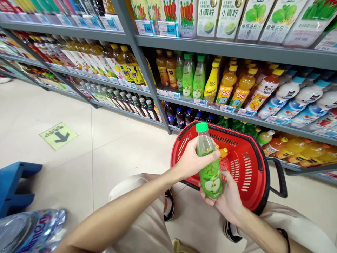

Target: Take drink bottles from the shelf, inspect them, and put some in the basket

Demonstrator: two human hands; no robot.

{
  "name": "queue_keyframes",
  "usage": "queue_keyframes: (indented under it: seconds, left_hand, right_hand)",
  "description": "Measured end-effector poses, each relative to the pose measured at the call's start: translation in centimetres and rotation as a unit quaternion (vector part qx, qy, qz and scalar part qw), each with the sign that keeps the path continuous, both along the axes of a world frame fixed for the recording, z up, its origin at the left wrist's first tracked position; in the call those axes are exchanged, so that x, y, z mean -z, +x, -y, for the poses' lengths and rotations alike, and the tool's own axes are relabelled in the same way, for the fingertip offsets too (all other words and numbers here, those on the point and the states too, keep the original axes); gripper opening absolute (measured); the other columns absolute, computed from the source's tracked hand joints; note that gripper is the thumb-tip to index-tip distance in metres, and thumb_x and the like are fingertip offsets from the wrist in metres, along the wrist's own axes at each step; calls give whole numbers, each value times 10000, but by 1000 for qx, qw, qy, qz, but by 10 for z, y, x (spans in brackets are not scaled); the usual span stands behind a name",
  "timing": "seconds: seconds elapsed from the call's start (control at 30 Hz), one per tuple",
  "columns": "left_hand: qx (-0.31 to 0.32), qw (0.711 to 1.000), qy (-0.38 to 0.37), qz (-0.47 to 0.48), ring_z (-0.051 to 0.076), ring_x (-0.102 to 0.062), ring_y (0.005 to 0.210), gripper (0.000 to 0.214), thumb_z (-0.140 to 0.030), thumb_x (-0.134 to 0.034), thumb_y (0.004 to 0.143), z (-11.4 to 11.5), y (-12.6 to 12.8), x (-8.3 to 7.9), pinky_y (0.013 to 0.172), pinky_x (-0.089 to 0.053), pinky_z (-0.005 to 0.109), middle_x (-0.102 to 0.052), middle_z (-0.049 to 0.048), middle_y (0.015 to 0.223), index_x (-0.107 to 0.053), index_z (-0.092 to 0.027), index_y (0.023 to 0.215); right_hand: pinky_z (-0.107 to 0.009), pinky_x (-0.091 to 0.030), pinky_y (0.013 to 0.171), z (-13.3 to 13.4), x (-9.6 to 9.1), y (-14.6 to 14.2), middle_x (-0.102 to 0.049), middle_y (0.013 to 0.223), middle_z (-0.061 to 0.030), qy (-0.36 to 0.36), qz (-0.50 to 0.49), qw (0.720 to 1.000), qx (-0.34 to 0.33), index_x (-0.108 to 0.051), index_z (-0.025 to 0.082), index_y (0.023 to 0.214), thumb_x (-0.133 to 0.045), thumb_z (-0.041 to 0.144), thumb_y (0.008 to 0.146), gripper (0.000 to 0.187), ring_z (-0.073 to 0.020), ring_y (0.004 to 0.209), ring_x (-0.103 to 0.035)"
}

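A green apple-drink bottle [210,165] with a green cap is held upright in front of me, over the near rim of a red shopping basket [244,165]. My left hand [193,160] wraps its upper part, fingers closed round it. My right hand [226,198] cups its bottom from below and behind. Inside the basket a small orange-capped bottle [223,152] shows behind the green one.
Grey shelves [210,47] packed with drink bottles run along the back and right. The basket's black handle [280,177] hangs to the right. A blue stool [14,182] stands at the left, water bottles [31,230] at the bottom left, and a green arrow sticker [58,135] lies on the tiled floor.
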State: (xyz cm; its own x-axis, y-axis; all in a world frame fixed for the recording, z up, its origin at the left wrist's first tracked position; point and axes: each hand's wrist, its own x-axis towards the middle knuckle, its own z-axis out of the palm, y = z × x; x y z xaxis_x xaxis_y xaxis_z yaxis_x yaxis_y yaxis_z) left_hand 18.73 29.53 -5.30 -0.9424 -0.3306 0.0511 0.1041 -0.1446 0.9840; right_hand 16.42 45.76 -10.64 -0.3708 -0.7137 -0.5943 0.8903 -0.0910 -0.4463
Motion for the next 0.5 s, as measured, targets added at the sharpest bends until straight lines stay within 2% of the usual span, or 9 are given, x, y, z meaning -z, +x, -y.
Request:
queue_keyframes:
  seconds: [0.13, 0.33, 0.5]
  left_hand:
    - [27, 999, 13, -23, 163, -655, 814, 418, -366, -821, 832, 0, 1, 0, 769, -575, 319, -700, 83, 969, -568, -148, 1084]
    - [61, 997, -18, -38, 212, -673, 927, 463, -425, -765, 876, 3, 4, 0, 822, -567, 348, -697, 129, 1068, -544, -142, 1169]
    - [38, 997, -54, -29, 215, -651, 972, 430, -457, -728, 914, 4, 4, 2, 869, -544, 359, -674, 128, 1106, -567, -146, 1164]
  right_hand:
    - [-263, -343, 447, -1, 1, 0, -689, 742, -126, -5, -2, 1000, 1, -704, 128, 865, -498, 536, 954, 466, -244, 579, -642]
    - [-256, -339, 444, -3, 2, 0, -700, 757, -143, 1, 7, 1000, 3, -721, 118, 880, -460, 548, 969, 511, -228, 576, -633]
    - [-260, -327, 447, -2, -2, 0, -697, 736, -139, 13, 17, 1000, -1, -715, 119, 851, -455, 551, 951, 514, -226, 538, -623]
